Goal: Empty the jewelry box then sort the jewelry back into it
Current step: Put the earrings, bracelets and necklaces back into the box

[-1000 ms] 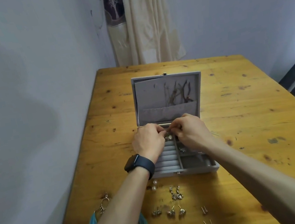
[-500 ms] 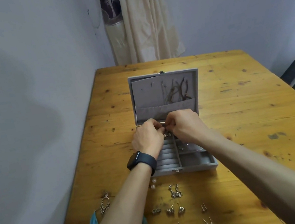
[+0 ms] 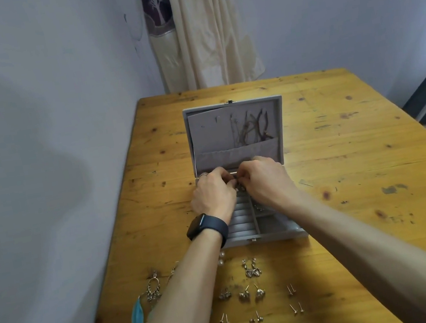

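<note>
The open jewelry box (image 3: 275, 235) sits mid-counter (image 3: 346, 156), left hand (image 3: 213, 195) and right hand (image 3: 267, 180) pinching one small piece (image 3: 239, 185) above its ring rolls; earrings (image 3: 252, 293) lie out front and necklaces (image 3: 253, 129) hang in the lid, so most sorting seems left.

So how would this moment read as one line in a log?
left hand: pinches small piece | right hand: pinches same piece | where: over open jewelry box | earrings: rows on table
</note>
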{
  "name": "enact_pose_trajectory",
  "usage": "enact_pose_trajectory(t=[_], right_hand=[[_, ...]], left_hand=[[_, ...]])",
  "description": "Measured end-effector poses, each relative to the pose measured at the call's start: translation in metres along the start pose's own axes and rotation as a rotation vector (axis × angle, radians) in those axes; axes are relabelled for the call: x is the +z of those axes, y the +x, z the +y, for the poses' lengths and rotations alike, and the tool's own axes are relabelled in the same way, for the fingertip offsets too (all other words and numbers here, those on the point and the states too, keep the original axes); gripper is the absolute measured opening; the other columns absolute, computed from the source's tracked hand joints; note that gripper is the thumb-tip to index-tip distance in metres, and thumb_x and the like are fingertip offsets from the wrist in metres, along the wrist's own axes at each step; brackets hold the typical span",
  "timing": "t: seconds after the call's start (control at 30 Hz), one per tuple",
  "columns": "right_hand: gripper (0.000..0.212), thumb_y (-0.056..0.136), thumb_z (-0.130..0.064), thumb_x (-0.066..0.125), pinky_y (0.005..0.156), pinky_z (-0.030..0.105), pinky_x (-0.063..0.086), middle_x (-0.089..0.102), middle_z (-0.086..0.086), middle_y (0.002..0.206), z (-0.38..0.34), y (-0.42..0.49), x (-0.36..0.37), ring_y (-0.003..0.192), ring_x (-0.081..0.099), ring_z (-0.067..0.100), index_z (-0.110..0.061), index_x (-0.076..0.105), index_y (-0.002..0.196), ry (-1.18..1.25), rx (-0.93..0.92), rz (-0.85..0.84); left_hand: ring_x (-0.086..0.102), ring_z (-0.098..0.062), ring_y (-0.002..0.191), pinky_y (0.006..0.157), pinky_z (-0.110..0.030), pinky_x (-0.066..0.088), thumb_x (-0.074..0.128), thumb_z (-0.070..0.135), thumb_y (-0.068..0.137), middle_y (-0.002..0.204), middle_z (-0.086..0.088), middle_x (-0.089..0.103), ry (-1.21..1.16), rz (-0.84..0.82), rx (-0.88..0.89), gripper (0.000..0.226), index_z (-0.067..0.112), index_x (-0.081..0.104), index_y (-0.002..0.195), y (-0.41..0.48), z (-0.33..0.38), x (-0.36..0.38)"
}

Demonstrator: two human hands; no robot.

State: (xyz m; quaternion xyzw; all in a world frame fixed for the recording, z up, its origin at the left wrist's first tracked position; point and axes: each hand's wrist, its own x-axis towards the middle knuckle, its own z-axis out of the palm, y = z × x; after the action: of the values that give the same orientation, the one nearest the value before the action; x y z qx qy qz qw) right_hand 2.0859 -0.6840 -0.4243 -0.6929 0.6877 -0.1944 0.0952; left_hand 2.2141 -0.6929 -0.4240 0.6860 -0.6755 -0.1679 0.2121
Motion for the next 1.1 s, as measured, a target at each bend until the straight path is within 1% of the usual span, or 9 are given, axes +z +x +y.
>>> enact_pose_trajectory(t=[0.17,0.23,0.33,0.43,0.6,0.67,0.8,0.97,1.1], right_hand=[[0.021,0.098,-0.028,0.056,0.077,0.038,0.052,0.065,0.002,0.098,-0.004,-0.019,-0.010,0.089,0.061,0.023,-0.018,0.071,0.107,0.071,-0.046,0.065],[0.019,0.097,-0.030,0.058,0.073,0.028,0.049,0.065,-0.001,0.096,-0.009,-0.035,-0.020,0.083,0.058,0.014,-0.020,0.071,0.107,0.122,-0.058,0.112],[0.014,0.093,-0.028,0.065,0.068,0.016,0.043,0.067,-0.006,0.094,-0.017,-0.074,-0.035,0.077,0.055,0.005,-0.022,0.072,0.104,0.213,-0.080,0.166],[0.012,0.091,-0.026,0.070,0.067,0.010,0.045,0.066,-0.010,0.092,-0.019,-0.119,-0.042,0.076,0.059,0.002,-0.023,0.073,0.102,0.315,-0.086,0.130],[0.014,0.087,-0.033,0.073,0.073,0.018,0.046,0.064,-0.022,0.091,-0.009,-0.173,-0.020,0.083,0.056,0.000,-0.034,0.072,0.100,0.332,-0.092,0.000],[0.014,0.084,-0.036,0.074,0.072,0.019,0.042,0.062,-0.023,0.088,-0.005,-0.186,-0.007,0.082,0.052,0.002,-0.038,0.070,0.098,0.288,-0.104,-0.018],[0.018,0.082,-0.046,0.070,0.078,0.022,0.042,0.062,-0.023,0.093,-0.003,-0.199,0.008,0.091,0.049,0.007,-0.039,0.071,0.098,0.206,-0.130,-0.011],[0.020,0.085,-0.051,0.067,0.079,0.027,0.046,0.064,-0.020,0.097,-0.006,-0.200,0.012,0.092,0.046,0.009,-0.041,0.073,0.102,0.158,-0.182,0.015],[0.017,0.088,-0.047,0.068,0.079,0.030,0.048,0.067,-0.017,0.097,-0.007,-0.201,0.012,0.092,0.048,0.011,-0.039,0.075,0.101,0.148,-0.196,0.040]], left_hand=[[0.063,-0.022,0.102,0.076,-0.032,0.050,0.058,0.042,0.095,0.110,0.000,0.068,-0.078,-0.068,0.042,0.025,0.026,0.067,0.112,-0.003,-0.001,-0.009],[0.065,-0.017,0.098,0.080,-0.034,0.055,0.058,0.040,0.096,0.106,0.004,0.070,-0.148,-0.071,0.086,0.023,0.026,0.066,0.112,-0.013,0.000,-0.020],[0.064,-0.006,0.092,0.077,-0.025,0.055,0.060,0.035,0.095,0.099,0.012,0.069,-0.243,-0.078,0.165,0.015,0.028,0.067,0.106,-0.041,-0.005,-0.039],[0.061,0.001,0.087,0.073,-0.017,0.052,0.061,0.033,0.095,0.096,0.016,0.067,-0.267,-0.146,0.240,0.012,0.030,0.068,0.104,-0.078,-0.019,-0.055],[0.054,0.002,0.087,0.072,-0.007,0.040,0.061,0.033,0.094,0.100,0.016,0.069,-0.079,-0.234,0.337,0.016,0.030,0.073,0.105,-0.125,-0.046,-0.067],[0.050,0.001,0.089,0.074,-0.011,0.037,0.060,0.037,0.093,0.101,0.018,0.068,0.019,-0.241,0.361,0.018,0.034,0.072,0.107,-0.138,-0.054,-0.069],[0.051,-0.005,0.104,0.095,-0.028,0.039,0.061,0.040,0.085,0.111,0.020,0.068,0.118,-0.253,0.371,0.025,0.041,0.072,0.107,-0.153,-0.063,-0.068],[0.051,-0.008,0.105,0.095,-0.033,0.041,0.064,0.051,0.088,0.115,0.019,0.068,0.198,-0.285,0.419,0.024,0.045,0.071,0.110,-0.156,-0.061,-0.065],[0.051,-0.008,0.106,0.095,-0.032,0.040,0.064,0.050,0.090,0.114,0.017,0.068,0.194,-0.258,0.433,0.021,0.043,0.073,0.108,-0.157,-0.060,-0.062]])
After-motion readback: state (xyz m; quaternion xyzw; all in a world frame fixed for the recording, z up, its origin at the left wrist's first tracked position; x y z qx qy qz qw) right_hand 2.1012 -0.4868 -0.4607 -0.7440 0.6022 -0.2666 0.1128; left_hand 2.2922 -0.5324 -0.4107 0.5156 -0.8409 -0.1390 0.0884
